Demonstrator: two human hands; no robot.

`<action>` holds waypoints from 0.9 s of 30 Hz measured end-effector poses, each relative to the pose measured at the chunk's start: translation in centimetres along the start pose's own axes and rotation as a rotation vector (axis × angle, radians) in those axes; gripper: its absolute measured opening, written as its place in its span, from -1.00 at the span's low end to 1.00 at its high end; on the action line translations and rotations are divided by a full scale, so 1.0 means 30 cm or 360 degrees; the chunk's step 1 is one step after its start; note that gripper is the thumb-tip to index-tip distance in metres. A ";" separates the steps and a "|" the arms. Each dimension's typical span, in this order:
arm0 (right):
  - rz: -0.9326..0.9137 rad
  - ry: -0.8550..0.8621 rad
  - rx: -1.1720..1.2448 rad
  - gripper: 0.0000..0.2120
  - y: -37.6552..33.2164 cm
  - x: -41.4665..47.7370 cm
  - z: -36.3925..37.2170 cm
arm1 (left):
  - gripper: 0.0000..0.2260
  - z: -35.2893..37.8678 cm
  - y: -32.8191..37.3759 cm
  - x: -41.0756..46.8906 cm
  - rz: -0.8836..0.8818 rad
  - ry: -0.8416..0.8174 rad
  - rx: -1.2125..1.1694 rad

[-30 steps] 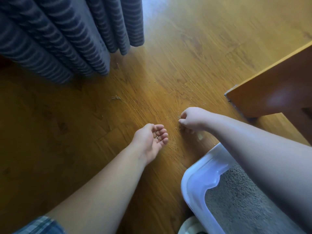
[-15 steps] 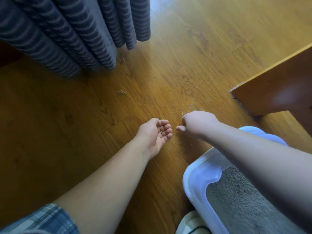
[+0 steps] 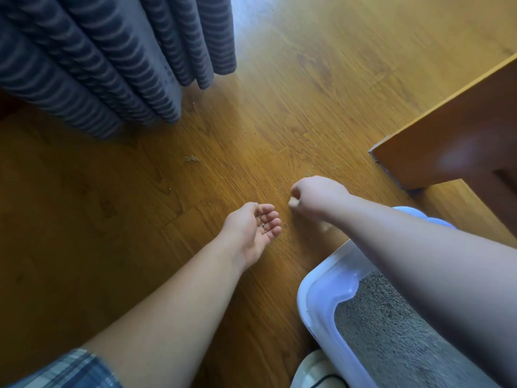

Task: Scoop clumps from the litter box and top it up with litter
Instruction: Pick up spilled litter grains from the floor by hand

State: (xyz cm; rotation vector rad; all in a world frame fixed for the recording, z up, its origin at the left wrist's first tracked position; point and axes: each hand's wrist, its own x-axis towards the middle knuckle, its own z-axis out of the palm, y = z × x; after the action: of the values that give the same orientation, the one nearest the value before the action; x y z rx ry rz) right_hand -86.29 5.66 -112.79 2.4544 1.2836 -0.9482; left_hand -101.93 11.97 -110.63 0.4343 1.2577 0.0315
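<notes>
A white litter box (image 3: 316,295) with grey litter (image 3: 391,331) in it sits at the lower right, partly hidden by my right forearm. My left hand (image 3: 251,228) lies palm up and cupped just above the wooden floor, with several small litter grains (image 3: 262,224) on its curled fingers. My right hand (image 3: 316,196) hovers a little to its right, fingers curled and fingertips pinched together; what it pinches is too small to see. Loose grains (image 3: 305,152) are scattered on the floor beyond both hands.
Grey striped curtains (image 3: 112,65) hang down to the floor at the upper left. A wooden furniture corner (image 3: 447,135) juts in at the right, close to the box. A white rounded object (image 3: 313,371) shows at the bottom edge beside the box.
My right hand has lifted from the floor and moved left toward my cupped left hand, fingertips pinched. The left hand has stayed cupped, palm up. The view has shifted slightly.
</notes>
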 end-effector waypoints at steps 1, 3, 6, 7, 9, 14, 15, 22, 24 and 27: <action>0.0066 0.0051 0.0093 -0.75 0.018 0.007 -0.011 | -0.74 -0.003 0.000 0.001 0.0002 0.0002 0.0004; 0.0165 0.0137 0.0251 -0.75 0.046 0.015 -0.033 | -0.74 -0.007 0.000 0.001 0.0009 0.0007 0.0005; 0.0172 0.0161 0.0345 -0.76 0.041 0.016 -0.032 | -0.74 -0.003 -0.002 -0.005 0.0006 0.0004 0.0000; 0.0162 0.0154 0.0320 -0.78 0.028 0.016 -0.023 | -0.74 -0.001 -0.002 -0.006 0.0006 0.0002 0.0001; 0.0155 0.0171 0.0216 -0.81 0.003 0.018 -0.008 | -0.74 0.003 0.000 -0.009 0.0004 0.0002 -0.0004; 0.0204 0.0299 0.0054 -0.81 -0.017 0.042 -0.026 | -0.74 0.003 0.005 -0.016 0.0009 0.0011 0.0016; 0.0210 0.0296 0.0032 -0.81 -0.018 0.047 -0.029 | -0.74 0.001 0.005 -0.016 0.0004 0.0012 0.0020; 0.0224 0.0180 -0.0116 -0.83 -0.038 0.070 -0.037 | -0.74 -0.015 0.012 -0.019 0.0019 0.0032 0.0017; 0.0220 0.0178 -0.0107 -0.85 -0.037 0.070 -0.039 | -0.74 -0.018 0.011 -0.021 0.0021 0.0039 0.0036; 0.0152 0.0167 -0.0033 -0.84 -0.040 0.053 -0.036 | -0.74 -0.023 0.014 -0.024 0.0020 0.0033 0.0026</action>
State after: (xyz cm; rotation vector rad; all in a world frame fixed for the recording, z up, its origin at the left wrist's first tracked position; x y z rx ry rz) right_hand -86.11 7.91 -112.84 2.5542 1.1889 -0.7886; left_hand -102.71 12.37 -109.99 0.4570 1.2762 0.0362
